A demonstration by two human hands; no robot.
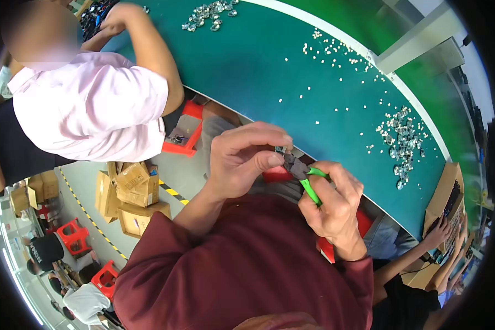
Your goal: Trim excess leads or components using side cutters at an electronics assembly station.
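The table (242, 66) is green with a pale raised rim (348, 36) along its far side. Shiny pieces (209, 15) lie loosely clustered near the far edge. Tiny white bits (335, 49) scatter across the right half, thickest near the rim. Farther right, a larger heap (404, 140) of shiny pieces has more bits around it. The grey floor (81, 177) bears cartons (136, 187), red stools (74, 234) and yellow-black tape (173, 193).

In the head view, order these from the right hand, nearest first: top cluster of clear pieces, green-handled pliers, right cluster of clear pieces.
1. Green-handled pliers: gripped in the right hand.
2. Right cluster: on the table, up and right.
3. Top cluster: top of view, up and left.
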